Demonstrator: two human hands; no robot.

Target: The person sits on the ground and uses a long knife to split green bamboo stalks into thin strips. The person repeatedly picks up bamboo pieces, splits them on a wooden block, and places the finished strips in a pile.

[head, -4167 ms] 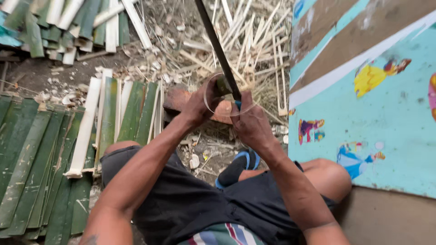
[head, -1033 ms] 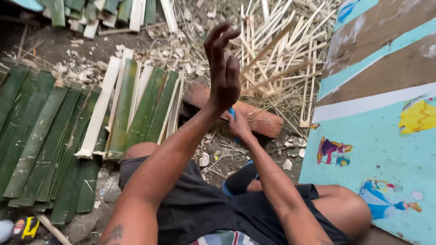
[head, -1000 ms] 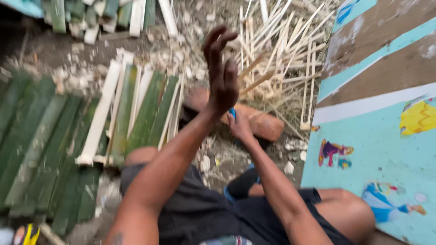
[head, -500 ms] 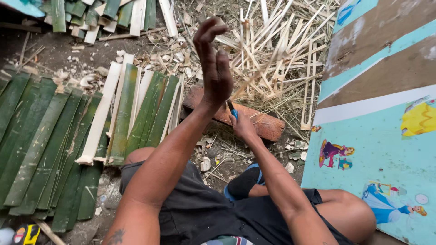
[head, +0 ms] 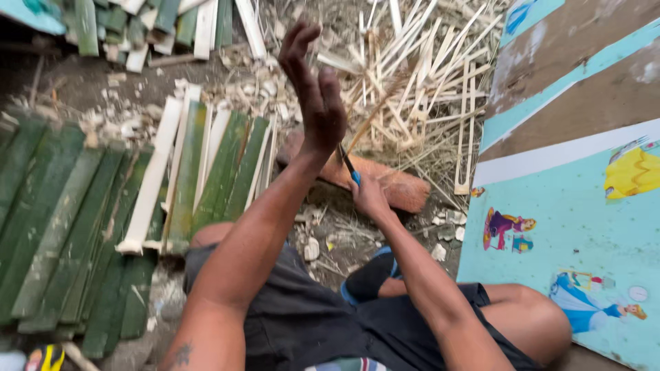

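My left hand (head: pixel 314 89) is raised in front of me, fingers apart and slightly curled, holding nothing. My right hand (head: pixel 368 196) is lower, closed around a blue-handled knife (head: pixel 349 167) whose dark blade points up behind my left hand. The knife sits over a reddish-brown wooden block (head: pixel 385 182) on the ground. Beyond the block lies a heap of thin pale bamboo splints (head: pixel 412 75). My knees and dark shorts fill the bottom of the view.
Flat green bamboo slats (head: pixel 75 206) lie side by side on the left, with more pieces stacked at the top left (head: pixel 151 24). A turquoise mat with cartoon figures (head: pixel 570 227) covers the right. Chips and debris litter the ground.
A long dark bamboo strip that both hands held earlier is gone. My left hand has come up open, while my right hand stays low at the block with the knife.
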